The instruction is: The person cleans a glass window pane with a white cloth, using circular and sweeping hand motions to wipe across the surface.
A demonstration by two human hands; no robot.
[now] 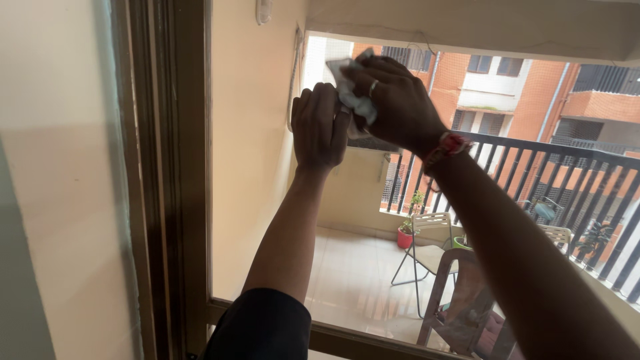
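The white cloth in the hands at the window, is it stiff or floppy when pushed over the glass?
The white cloth looks crumpled and folded under the right hand, so it is probably floppy. It bunches between the fingers, so it likely weighs little. The left hand rests beside it against the window glass, perhaps steadying it.

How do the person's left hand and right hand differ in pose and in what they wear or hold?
The left hand lies flat with straight fingers pointing up and holds nothing; the right hand curls around a crumpled white cloth. The right hand is higher and reaches across from the right; the left comes from below. The right shows a ring and a red wrist band; the left shows neither. Both are raised at the window glass.
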